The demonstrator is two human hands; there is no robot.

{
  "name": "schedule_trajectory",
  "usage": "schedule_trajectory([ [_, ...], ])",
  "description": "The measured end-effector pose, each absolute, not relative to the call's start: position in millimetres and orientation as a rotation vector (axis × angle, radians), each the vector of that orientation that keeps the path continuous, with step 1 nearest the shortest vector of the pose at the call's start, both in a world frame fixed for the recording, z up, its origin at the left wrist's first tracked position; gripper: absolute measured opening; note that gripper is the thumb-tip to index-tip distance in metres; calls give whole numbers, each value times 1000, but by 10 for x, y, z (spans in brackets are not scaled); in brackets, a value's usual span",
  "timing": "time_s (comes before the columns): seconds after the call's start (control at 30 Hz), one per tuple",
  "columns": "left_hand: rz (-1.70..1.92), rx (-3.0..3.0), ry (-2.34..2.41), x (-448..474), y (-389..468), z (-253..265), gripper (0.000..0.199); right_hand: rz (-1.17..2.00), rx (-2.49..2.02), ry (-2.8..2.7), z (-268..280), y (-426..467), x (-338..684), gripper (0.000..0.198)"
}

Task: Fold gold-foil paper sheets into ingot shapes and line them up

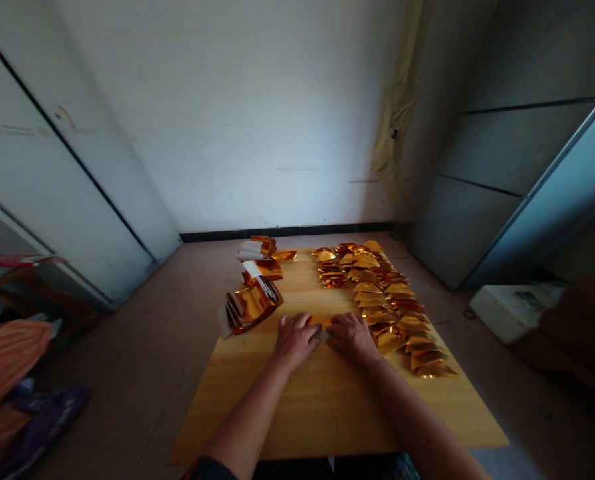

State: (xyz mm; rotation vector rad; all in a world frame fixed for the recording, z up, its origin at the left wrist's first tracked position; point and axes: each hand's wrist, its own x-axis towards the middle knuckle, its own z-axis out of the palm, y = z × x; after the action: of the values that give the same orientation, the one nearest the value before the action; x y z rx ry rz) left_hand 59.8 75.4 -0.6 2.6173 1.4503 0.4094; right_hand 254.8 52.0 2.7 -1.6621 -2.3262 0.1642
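Observation:
A small sheet of gold foil paper lies on the wooden board, its greyish part showing in the gap between my hands. My left hand grips its left end with the fingers curled. At the other end my right hand presses and pinches it, close beside the folded pieces. Loose stacks of gold foil sheets with pale backs sit to the left, slightly fanned and curled. Rows of folded gold paper pieces, pointed at the ends, overlap along the right side. Exact fingertip contact is partly hidden.
The wooden board reaches toward my body. A white wall rises behind it. Grey cabinets stand at both sides, with a white box on the floor at right. Orange cloth and a purple shoe are at lower left.

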Motion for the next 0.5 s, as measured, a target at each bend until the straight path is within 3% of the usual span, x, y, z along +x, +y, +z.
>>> schedule_trajectory([
  [0.5,532,2615,1464,595,744,-110,28,157,-1417,-2281,-59,534,2531,17],
])
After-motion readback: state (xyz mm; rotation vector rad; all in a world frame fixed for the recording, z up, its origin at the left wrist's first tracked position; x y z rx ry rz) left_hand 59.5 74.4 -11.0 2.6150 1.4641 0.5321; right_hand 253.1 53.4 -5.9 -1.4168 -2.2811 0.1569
